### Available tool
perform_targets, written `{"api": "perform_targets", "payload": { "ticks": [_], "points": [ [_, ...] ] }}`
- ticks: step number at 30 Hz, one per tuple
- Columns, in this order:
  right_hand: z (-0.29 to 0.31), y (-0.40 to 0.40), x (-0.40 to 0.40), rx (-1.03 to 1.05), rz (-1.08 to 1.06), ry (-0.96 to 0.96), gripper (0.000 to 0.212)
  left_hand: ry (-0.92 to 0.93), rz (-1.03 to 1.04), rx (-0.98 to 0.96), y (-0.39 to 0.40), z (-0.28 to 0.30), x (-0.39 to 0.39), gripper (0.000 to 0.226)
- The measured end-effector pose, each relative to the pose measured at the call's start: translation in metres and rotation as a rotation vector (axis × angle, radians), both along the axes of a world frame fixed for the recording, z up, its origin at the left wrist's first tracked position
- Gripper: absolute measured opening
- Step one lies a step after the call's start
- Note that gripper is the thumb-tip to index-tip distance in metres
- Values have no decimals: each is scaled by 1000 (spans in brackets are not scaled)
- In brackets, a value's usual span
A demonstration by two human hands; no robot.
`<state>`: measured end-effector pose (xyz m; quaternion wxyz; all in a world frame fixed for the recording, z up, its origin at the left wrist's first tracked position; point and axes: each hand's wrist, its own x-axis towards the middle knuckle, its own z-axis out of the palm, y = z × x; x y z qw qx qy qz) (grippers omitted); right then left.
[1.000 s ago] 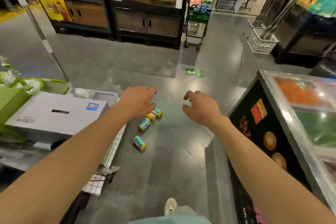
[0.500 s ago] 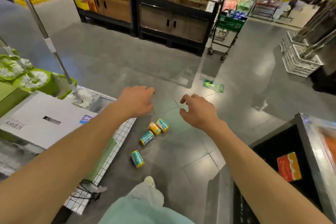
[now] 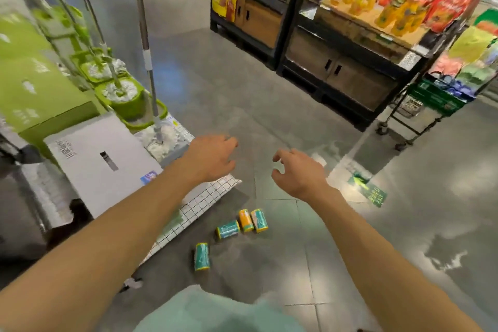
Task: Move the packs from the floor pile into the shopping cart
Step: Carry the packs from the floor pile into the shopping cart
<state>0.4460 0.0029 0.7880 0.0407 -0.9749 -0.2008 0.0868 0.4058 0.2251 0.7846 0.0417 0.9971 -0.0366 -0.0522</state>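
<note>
Several small teal and yellow packs lie on the grey floor tiles: one teal pack (image 3: 201, 256) nearest me, another teal pack (image 3: 228, 229), a yellow pack (image 3: 246, 220) and a teal pack (image 3: 259, 220) side by side. My left hand (image 3: 213, 156) hovers above and beyond them, fingers loosely curled, holding nothing. My right hand (image 3: 297, 172) is stretched forward with fingers spread, empty. A green shopping cart (image 3: 431, 101) stands far right by the shelves.
A low display platform (image 3: 204, 197) with a grid-patterned edge, a grey box (image 3: 99, 159) and green mop buckets (image 3: 126, 97) stands at my left. Dark shelving units (image 3: 336, 73) with snacks stand ahead. A green arrow sticker (image 3: 369, 188) marks the floor.
The view has swung left and forward; the freezer on the right is gone from sight. The packs now appear lower, below both hands. Both hands stay raised and empty.
</note>
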Motion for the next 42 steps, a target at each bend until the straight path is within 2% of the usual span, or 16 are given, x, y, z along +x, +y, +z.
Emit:
{"api": "perform_targets", "payload": {
  "ticks": [7, 13, 19, 24, 31, 42],
  "points": [
    [-25, 16, 86, 9, 301, 54, 39, 34, 288, 57, -2, -13, 20, 45],
    [-43, 23, 141, -2, 492, 108, 40, 84, 512, -21, -29, -27, 22, 43],
    [-87, 35, 164, -36, 618, 167, 41, 161, 675, -69, -41, -79, 13, 46],
    [-166, 50, 175, -65, 640, 220, 40, 185, 687, -77, -18, -142, 23, 43],
    [-338, 73, 164, -104, 712, 226, 42, 187, 716, -117, 0, -306, 37, 43],
    [-678, 92, 150, -42, 753, 227, 39, 204, 859, -260, -2, -669, -2, 51]
  ]
}}
